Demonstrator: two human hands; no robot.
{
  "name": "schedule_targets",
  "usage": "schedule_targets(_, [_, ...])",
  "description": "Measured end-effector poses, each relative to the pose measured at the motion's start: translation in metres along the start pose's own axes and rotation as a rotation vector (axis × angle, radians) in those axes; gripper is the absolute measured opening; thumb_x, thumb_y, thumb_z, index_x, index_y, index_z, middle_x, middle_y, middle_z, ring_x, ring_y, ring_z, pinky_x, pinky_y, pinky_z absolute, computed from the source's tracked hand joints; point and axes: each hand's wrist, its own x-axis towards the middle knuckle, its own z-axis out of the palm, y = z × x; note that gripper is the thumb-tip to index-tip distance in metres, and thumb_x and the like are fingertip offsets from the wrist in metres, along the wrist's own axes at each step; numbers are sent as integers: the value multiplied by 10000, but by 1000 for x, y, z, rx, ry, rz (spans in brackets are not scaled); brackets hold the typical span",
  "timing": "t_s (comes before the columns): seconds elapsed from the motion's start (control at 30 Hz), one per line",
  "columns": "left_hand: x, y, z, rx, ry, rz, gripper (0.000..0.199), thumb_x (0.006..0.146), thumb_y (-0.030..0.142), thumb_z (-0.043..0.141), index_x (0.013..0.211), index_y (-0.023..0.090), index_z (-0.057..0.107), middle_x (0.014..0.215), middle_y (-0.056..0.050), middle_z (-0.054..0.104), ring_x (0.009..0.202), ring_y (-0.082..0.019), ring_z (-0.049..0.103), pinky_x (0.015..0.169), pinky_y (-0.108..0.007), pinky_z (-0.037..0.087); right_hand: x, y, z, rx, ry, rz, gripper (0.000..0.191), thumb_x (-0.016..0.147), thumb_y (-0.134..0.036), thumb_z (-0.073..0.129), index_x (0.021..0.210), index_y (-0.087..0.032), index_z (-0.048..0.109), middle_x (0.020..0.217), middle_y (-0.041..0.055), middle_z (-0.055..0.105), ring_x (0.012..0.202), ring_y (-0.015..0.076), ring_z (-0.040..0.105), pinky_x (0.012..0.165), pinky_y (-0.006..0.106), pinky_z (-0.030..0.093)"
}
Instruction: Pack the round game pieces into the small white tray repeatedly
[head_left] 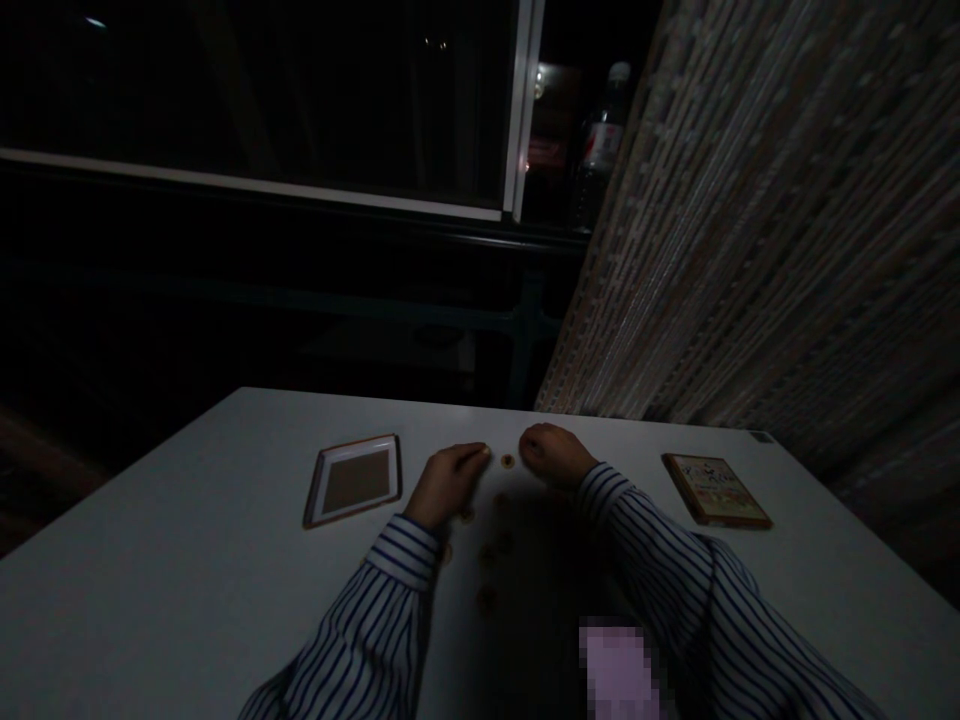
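Note:
In the dim head view, my left hand point(448, 482) reaches over the white table point(247, 490) with thumb and fingers pinched together. A small pale round piece point(487, 450) shows at its fingertips. My right hand point(556, 456) is curled closed just across from it, and whatever its fingers hold is hidden. Between the two hands lies a small round disc point(508, 461) with a dark mark, touched by neither. Several similar discs point(487, 555) are scattered nearer to me, in the shadow between my forearms; their markings are too dark to read.
Left of my hands lies an open shallow box point(320, 490) with a brown inside. A flat box with a printed picture point(718, 490) lies at the right. Beyond the table hang a string curtain point(720, 220) and a window frame; a bottle point(600, 145) stands by it.

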Motion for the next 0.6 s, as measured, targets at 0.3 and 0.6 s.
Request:
schedule_targets(0.3, [0, 5, -8, -571, -3, -323, 440, 668, 425, 607, 969, 105, 620, 884, -95, 670, 775, -160, 600, 738, -296, 451, -1, -6, -4, 20, 15, -35, 219, 795, -228, 416, 858, -159, 614, 889, 66, 624, 853, 154, 541, 754, 231, 348])
schedule_targets(0.6, [-2, 8, -7, -805, -14, -395, 352, 650, 340, 655, 909, 103, 627, 870, -87, 650, 700, -108, 580, 668, -228, 447, 3, -18, -4, 123, 64, -112, 173, 772, -222, 471, 861, -169, 610, 867, 47, 629, 837, 148, 547, 761, 246, 372])
